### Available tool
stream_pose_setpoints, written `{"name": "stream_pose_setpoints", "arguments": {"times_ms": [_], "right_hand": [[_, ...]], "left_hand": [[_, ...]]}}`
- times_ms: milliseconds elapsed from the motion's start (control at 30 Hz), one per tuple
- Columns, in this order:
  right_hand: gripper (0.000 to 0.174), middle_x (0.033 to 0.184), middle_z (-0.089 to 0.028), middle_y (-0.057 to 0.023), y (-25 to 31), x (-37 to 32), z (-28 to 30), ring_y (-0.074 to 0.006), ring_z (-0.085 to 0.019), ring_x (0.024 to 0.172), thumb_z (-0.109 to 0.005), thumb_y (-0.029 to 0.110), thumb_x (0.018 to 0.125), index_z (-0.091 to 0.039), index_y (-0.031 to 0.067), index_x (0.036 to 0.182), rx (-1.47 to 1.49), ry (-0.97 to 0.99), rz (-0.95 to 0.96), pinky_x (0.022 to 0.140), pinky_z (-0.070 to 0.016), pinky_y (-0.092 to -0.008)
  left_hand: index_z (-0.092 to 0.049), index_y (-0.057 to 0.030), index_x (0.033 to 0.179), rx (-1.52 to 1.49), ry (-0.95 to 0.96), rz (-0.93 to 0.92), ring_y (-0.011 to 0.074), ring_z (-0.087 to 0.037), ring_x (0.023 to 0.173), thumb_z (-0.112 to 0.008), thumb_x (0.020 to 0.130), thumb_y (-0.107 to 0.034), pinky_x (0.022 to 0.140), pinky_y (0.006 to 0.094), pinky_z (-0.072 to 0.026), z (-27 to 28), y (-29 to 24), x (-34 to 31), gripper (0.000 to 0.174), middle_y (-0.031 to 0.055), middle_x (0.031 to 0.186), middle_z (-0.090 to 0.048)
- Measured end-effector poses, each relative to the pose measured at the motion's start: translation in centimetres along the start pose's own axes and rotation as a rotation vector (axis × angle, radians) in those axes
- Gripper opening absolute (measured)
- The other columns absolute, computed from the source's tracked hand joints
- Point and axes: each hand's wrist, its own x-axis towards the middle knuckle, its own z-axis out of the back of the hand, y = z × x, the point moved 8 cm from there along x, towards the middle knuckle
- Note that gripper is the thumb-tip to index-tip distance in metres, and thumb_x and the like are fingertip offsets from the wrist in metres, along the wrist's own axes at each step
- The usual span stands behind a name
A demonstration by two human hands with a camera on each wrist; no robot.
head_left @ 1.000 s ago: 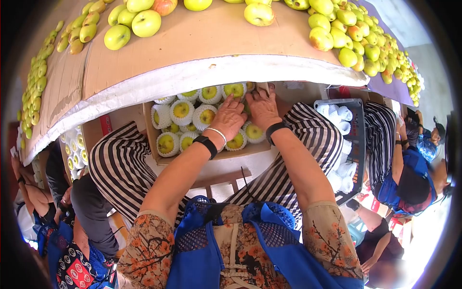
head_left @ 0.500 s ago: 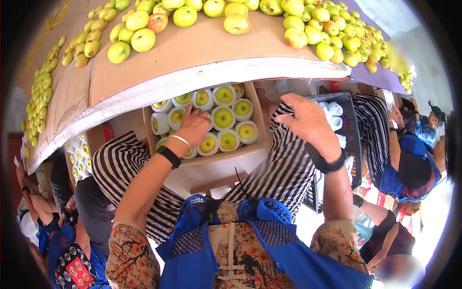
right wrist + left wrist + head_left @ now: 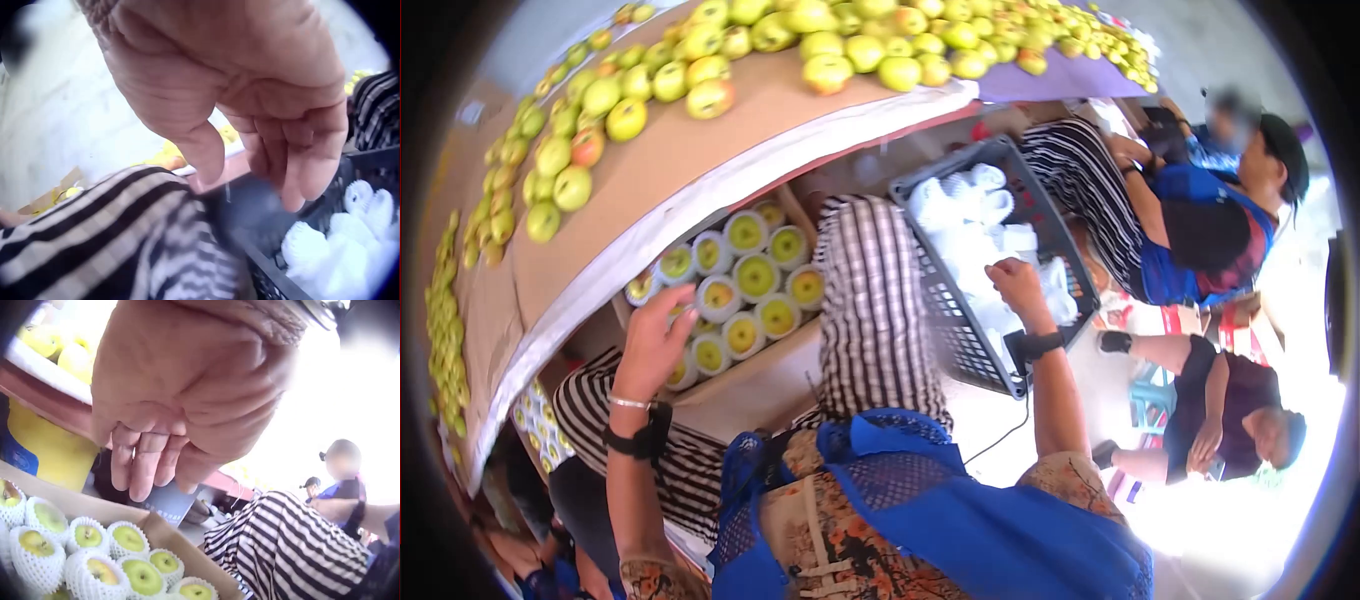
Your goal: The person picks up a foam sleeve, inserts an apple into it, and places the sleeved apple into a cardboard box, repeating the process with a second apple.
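My left hand hovers over the left part of a cardboard box. Its fingers are relaxed, and the left wrist view shows nothing held in them. Inside the box, apples in white foam nets lie packed in rows. Over a black plastic crate hangs my right hand, with loosely bent fingers and no object between them in the right wrist view. White foam nets fill the crate, and several of these nets show below the right fingertips.
A table covered with cardboard holds many loose yellow-green apples; its edge overhangs the box. My knee in striped cloth rises between box and crate. Another person in a blue vest sits beyond the crate.
Both hands have come away from the apples in the box. The right hand has moved right to over the crate, the left hand has lifted. The head view has turned right.
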Motion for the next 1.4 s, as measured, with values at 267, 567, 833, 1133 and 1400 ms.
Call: {"name": "stream_pose_setpoints", "arguments": {"times_ms": [267,567,833,1133,1400], "right_hand": [[0.025,0.084,-0.071,-0.0066,-10.7,1.2,-1.0,-0.0174,-0.071,0.072,-0.065,0.021,0.087,-0.068,-0.0004,0.099,0.202,0.248,-0.35,0.058,-0.0555,-0.0306],[0.022,0.091,-0.072,-0.0129,-6.9,5.9,-4.4,-0.0202,-0.073,0.076,-0.067,0.011,0.09,-0.065,-0.0011,0.108,0.833,0.142,-0.315,0.061,-0.058,-0.0265],[0.044,0.088,-0.07,-0.0125,-5.4,7.6,-8.4,-0.0229,-0.071,0.071,-0.08,0.023,0.074,-0.065,-0.0061,0.104,0.197,0.332,-0.177,0.062,-0.0586,-0.0341],[0.037,0.079,-0.071,-0.0174,-9.3,7.8,-6.8,-0.0248,-0.072,0.065,-0.075,0.023,0.069,-0.068,-0.0079,0.088,0.089,0.189,-0.223,0.065,-0.0583,-0.0337],[0.021,0.081,-0.068,-0.0046,-9.5,6.1,-3.6,-0.0146,-0.068,0.07,-0.07,0.019,0.08,-0.066,0.0026,0.092,0.534,0.129,-0.29,0.05,-0.042,-0.0277]], "left_hand": [[-0.068,0.0,0.108,-0.237,0.128,-0.249,0.0192,-0.069,0.08,-0.062,0.091,-0.002,0.071,0.0304,-0.0525,-6.5,-12.3,2.4,0.018,0.0102,0.088,-0.071],[-0.07,-0.003,0.101,-0.178,-0.026,-0.705,0.0228,-0.064,0.061,-0.067,0.083,0.002,0.056,0.0326,-0.0492,-14.6,-21.2,7.1,0.018,0.0086,0.071,-0.065],[-0.07,-0.0044,0.097,0.007,-0.211,-0.678,0.0244,-0.06,0.057,-0.068,0.079,0.002,0.055,0.0344,-0.0477,-14.2,-20.4,5.8,0.019,0.0076,0.067,-0.062],[-0.068,-0.0049,0.094,0.037,-0.283,-0.706,0.0226,-0.057,0.055,-0.069,0.079,0.0,0.052,0.0352,-0.0449,-14.0,-20.5,5.5,0.016,0.0048,0.06,-0.054],[-0.067,-0.0042,0.094,0.049,-0.251,-0.686,0.0243,-0.06,0.059,-0.067,0.08,0.0,0.056,0.0357,-0.0473,-14.6,-20.9,5.5,0.015,0.0067,0.066,-0.059]]}}
